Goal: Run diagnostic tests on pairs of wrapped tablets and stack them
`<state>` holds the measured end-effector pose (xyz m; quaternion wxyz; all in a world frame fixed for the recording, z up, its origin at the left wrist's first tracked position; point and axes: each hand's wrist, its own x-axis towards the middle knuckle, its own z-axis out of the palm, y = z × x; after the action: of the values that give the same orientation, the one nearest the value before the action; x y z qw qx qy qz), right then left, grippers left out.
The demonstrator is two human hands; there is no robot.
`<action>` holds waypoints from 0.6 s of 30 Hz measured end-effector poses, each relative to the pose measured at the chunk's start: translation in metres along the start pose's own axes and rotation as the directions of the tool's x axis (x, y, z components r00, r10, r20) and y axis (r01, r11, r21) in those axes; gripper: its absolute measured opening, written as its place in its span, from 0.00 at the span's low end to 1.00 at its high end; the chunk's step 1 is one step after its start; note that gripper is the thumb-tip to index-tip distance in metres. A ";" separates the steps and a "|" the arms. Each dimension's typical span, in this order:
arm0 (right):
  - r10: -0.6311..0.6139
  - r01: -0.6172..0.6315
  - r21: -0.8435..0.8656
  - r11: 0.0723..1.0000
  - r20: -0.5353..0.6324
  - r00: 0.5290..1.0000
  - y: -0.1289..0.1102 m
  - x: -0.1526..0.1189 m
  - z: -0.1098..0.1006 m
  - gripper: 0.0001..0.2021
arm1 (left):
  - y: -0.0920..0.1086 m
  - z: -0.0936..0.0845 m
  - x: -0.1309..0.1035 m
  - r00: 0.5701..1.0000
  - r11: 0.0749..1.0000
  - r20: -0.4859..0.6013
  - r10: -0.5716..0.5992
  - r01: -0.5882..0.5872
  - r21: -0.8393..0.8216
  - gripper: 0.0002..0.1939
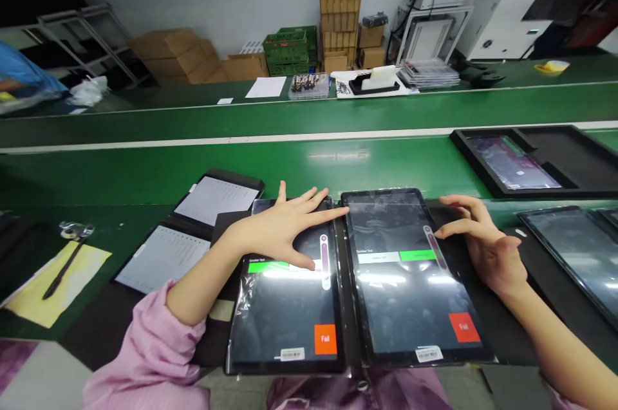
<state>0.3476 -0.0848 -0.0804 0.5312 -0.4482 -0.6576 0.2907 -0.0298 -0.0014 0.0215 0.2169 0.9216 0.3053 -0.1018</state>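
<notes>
Two tablets lie side by side in front of me, screens lit with a "Speaker Test" page and a red "Fail" box. Over the upper part of the left tablet (pixel 280 320), my left hand (pixel 284 223) is spread with fingers apart, its thumb near the volume slider. Whether it touches the glass I cannot tell. My right hand (pixel 487 242) is at the right edge of the right tablet (pixel 400 313); its index finger points at the slider there. Its fingers are bent and apart, holding nothing.
Two lit tablets (pixel 217 197) (pixel 161 255) lie at the left, by a yellow paper (pixel 62 307) with a dark tool (pixel 65 271). More tablets (pixel 579 249) lie at the right. A black tray (pixel 570 159) sits on the green conveyor (pixel 290 168). Boxes and crates stand behind.
</notes>
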 end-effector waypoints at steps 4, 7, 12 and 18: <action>0.024 -0.024 0.022 0.999 -0.032 0.999 0.000 -0.001 0.001 0.40 | -0.005 -0.004 -0.007 0.998 0.991 -0.065 -0.019 0.010 -0.137 0.52; 0.053 -0.053 0.011 0.999 -0.043 0.998 0.001 -0.001 0.001 0.40 | -0.021 -0.007 -0.027 0.956 0.959 -0.159 -0.248 0.219 -0.179 0.39; 0.043 -0.043 -0.004 0.999 -0.036 0.998 0.003 -0.003 0.000 0.40 | -0.070 0.000 -0.066 0.812 0.821 -0.229 -0.536 0.439 -0.365 0.33; 0.018 -0.018 -0.140 0.990 0.002 1.000 0.010 -0.005 -0.005 0.39 | -0.052 0.026 -0.073 0.763 0.799 -0.386 -0.519 0.271 -0.537 0.45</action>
<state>0.3553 -0.0852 -0.0902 0.4949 -0.4899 -0.6730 0.2493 -0.1204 -0.0139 0.0047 0.3071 0.7493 0.5592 0.1774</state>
